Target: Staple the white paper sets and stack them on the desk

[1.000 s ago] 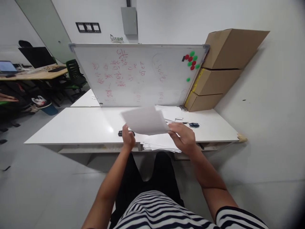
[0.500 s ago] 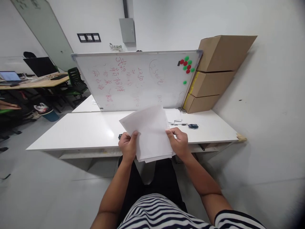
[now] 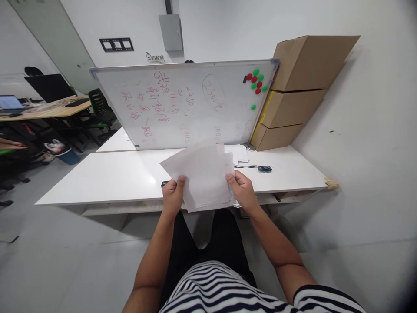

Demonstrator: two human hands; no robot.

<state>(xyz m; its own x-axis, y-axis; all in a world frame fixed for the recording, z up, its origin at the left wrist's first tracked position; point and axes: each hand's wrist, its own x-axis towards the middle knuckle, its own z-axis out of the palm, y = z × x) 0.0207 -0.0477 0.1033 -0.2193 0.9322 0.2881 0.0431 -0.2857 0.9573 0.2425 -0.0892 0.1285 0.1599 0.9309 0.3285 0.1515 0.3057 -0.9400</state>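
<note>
Head view shows both hands clamping on one loose bundle of paper sheets [image 3: 206, 178]. The left hand [image 3: 173, 194] is pinching the left edge, its thumb lying flat on the top sheet, and the right hand [image 3: 244, 191] is gripping the right edge in the same way, thumb uppermost. The sheets are fanning slightly out of line: the top one is showing blank, while one beneath is sticking out at the right with faint print along its margin. The bundle is tilting between the hands, above the near edge of a white table [image 3: 124, 174].

Just behind the left hand, a dark object [image 3: 164, 184] is peeking out, mostly hidden. Beyond the right hand, a pen-like item [image 3: 249, 166] is lying near a dark blue packet [image 3: 265, 168], and more papers [image 3: 240, 153] are resting farther back.

Behind these, a whiteboard [image 3: 202, 117] is standing on the table, bearing red writing and a cluster of red and green magnets [image 3: 254, 79]. Three cardboard boxes [image 3: 293, 108] are standing stacked beside its right end. Far left, a laptop [image 3: 11, 103] and a monitor [image 3: 48, 87] are sitting on a wooden desk [image 3: 57, 111], with a blue bin [image 3: 69, 157] standing on the floor nearby.
</note>
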